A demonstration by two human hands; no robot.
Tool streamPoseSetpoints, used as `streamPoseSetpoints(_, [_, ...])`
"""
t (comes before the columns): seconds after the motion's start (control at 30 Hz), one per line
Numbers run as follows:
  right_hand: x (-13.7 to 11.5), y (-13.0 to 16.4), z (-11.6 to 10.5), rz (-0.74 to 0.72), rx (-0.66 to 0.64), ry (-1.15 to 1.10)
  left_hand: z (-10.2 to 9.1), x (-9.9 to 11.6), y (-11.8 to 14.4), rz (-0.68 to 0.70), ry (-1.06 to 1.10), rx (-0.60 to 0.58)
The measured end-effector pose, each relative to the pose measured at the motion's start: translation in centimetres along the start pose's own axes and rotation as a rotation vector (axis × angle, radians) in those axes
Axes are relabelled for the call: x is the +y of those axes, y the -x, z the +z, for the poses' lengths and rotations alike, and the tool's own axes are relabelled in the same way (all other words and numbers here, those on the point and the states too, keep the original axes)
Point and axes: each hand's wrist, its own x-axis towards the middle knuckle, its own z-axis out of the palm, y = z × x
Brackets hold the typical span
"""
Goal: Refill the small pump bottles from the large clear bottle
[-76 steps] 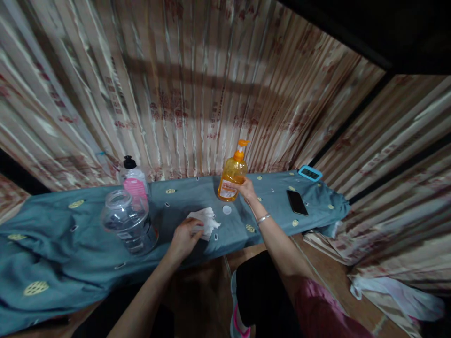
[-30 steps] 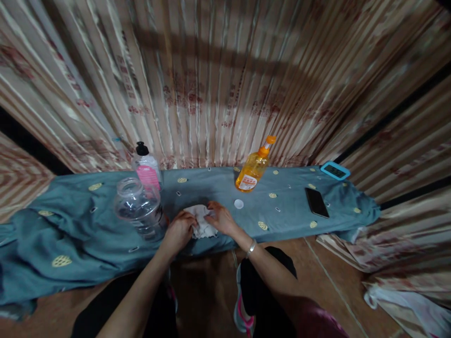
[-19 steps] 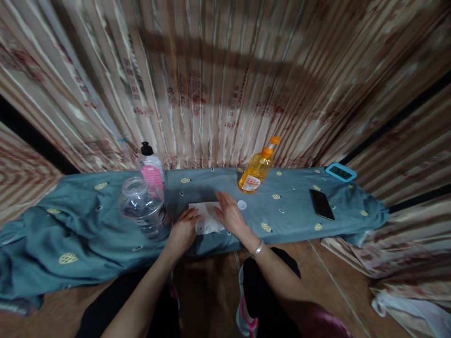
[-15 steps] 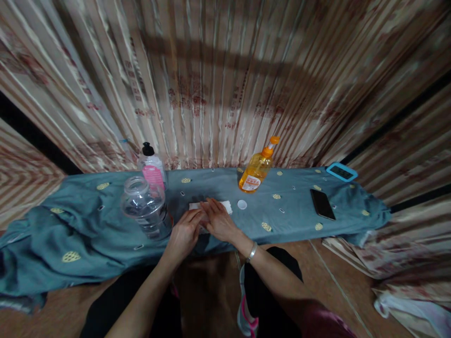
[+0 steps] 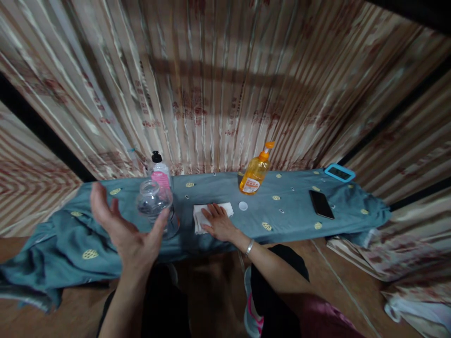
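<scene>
Right hand pressed flat on white tissue, left hand raised (grip spread, empty) near clear jar

My right hand lies flat on a white tissue spread near the front edge of the bench, which is covered in a blue-grey cloth. My left hand is raised, palm open and fingers spread, in front of a clear plastic jar. Behind the jar, by the back edge, stands a pink-labelled bottle. An orange pump bottle stands further right, a small white cap just before it. A black phone lies towards the right end, a blue-framed clock at the far right corner.
</scene>
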Motion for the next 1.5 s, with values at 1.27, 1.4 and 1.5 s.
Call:
streamPoseSetpoints(1.27, [-0.6, -1.0, -0.5, 0.035, 0.044, -0.116, 4.5, -6.1, 3.7, -0.581, -0.052, -0.063])
streamPoseSetpoints(1.4, [-1.4, -4.2, -3.0, 0.046, 0.132, -0.241, 3.5, -6.9, 4.0, -0.528, -0.09, -0.167])
streamPoseSetpoints(1.5, [-3.2, -9.1, -5.5, -0.017, 0.206, -0.334, 2.9, -7.7, 4.4, -0.529, -0.122, -0.133])
